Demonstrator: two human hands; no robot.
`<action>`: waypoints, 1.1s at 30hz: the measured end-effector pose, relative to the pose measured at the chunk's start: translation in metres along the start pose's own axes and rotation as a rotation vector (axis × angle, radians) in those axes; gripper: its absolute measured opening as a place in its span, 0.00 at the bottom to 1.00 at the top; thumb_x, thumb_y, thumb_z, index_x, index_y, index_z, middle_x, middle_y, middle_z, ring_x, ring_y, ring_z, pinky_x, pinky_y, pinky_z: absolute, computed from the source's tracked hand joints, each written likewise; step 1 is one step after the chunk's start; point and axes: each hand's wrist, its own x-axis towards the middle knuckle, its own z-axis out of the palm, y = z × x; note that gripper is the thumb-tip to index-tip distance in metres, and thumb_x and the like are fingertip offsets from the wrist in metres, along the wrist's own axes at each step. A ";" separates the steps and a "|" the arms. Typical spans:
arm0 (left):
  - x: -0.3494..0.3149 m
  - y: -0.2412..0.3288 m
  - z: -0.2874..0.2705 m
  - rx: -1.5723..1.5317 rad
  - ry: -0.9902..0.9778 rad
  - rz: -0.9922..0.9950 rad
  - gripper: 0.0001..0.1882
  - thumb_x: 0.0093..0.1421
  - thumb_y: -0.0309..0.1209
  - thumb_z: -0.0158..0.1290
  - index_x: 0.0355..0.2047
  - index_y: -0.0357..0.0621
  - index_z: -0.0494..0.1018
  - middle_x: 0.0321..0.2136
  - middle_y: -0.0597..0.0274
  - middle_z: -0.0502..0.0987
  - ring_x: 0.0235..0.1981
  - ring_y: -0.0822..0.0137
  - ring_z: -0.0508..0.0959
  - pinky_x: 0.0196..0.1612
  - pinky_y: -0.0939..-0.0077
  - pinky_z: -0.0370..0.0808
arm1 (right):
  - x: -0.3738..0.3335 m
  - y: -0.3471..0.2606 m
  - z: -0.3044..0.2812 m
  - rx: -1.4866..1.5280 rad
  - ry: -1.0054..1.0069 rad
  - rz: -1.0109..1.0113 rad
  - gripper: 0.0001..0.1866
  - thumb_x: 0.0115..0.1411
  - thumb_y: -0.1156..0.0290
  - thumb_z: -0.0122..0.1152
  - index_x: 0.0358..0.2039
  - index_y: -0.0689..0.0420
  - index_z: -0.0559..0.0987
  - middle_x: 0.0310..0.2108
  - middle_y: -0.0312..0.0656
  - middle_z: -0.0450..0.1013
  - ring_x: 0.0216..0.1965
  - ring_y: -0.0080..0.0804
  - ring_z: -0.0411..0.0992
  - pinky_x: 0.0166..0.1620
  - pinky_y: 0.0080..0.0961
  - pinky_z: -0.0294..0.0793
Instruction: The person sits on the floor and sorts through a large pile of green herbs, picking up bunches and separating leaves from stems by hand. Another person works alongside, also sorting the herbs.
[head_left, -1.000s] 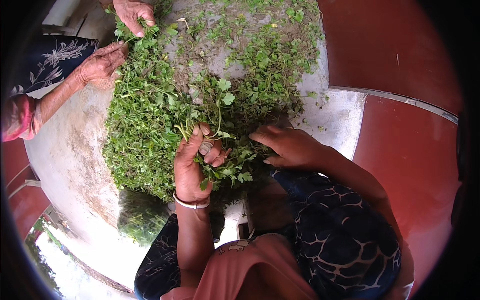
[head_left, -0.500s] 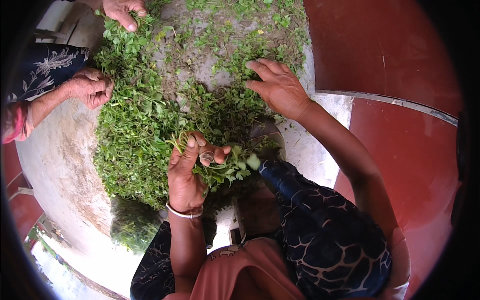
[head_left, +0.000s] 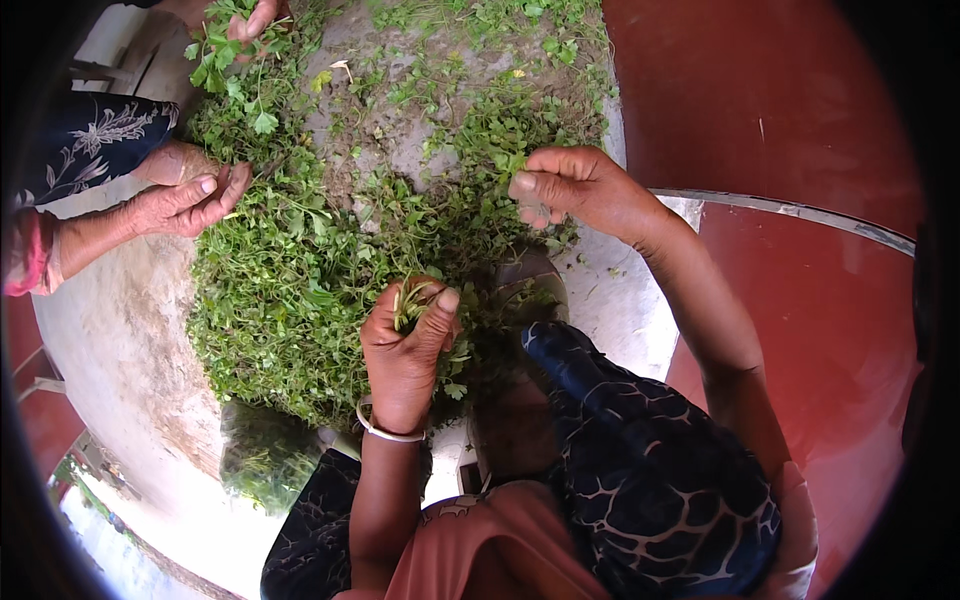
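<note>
My left hand (head_left: 402, 350) is closed around a small bunch of leafy green herb stems (head_left: 408, 305). The pale stem ends stick up between thumb and fingers, and some leaves hang below the fist. To the right and farther away, my right hand (head_left: 580, 190) is raised over the edge of the greens, thumb and fingers pinched together. A small green sprig (head_left: 514, 166) shows at its fingertips, partly hidden. Beneath both hands spreads a broad heap of loose, celery-like leafy greens (head_left: 270, 300), dense on the left and thinner toward the far side.
Across from me at the left, another person's hand (head_left: 190, 205) rests by the heap, while their other hand (head_left: 258, 20) holds a sprig. A clear plastic bag of greens (head_left: 265, 455) sits near my left knee. Dark red panels (head_left: 760, 100) stand to the right.
My right hand has gone from spread fingers to a pinch and moved slightly toward me. My left fist has shifted right and turned. The other person's far hand has lifted a sprig.
</note>
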 end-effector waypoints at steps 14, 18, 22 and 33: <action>0.007 -0.027 -0.001 0.747 -0.187 0.445 0.13 0.58 0.23 0.52 0.45 0.38 0.71 0.37 0.54 0.78 0.35 0.68 0.78 0.39 0.78 0.73 | -0.015 0.018 0.038 0.053 -0.523 0.160 0.14 0.63 0.63 0.50 0.39 0.60 0.75 0.24 0.35 0.72 0.23 0.19 0.70 0.27 0.19 0.69; 0.008 -0.031 -0.007 0.752 -0.119 0.441 0.12 0.54 0.23 0.55 0.39 0.40 0.71 0.32 0.51 0.77 0.28 0.57 0.79 0.32 0.73 0.74 | -0.017 0.021 0.036 0.099 -0.445 0.145 0.14 0.63 0.66 0.49 0.45 0.61 0.74 0.26 0.37 0.73 0.24 0.20 0.70 0.29 0.18 0.70; 0.011 -0.028 -0.009 0.714 -0.098 0.286 0.10 0.56 0.24 0.54 0.39 0.38 0.72 0.27 0.52 0.77 0.24 0.65 0.76 0.31 0.77 0.72 | -0.022 0.035 0.033 0.142 -0.293 0.133 0.14 0.64 0.66 0.50 0.44 0.61 0.74 0.27 0.36 0.72 0.27 0.19 0.70 0.30 0.19 0.73; 0.004 -0.022 -0.001 0.912 -0.115 0.512 0.21 0.49 0.18 0.55 0.46 0.41 0.71 0.41 0.55 0.77 0.37 0.61 0.79 0.39 0.73 0.75 | -0.027 0.028 0.047 -0.059 -0.209 0.218 0.10 0.62 0.67 0.52 0.36 0.61 0.75 0.24 0.37 0.72 0.24 0.20 0.69 0.28 0.19 0.70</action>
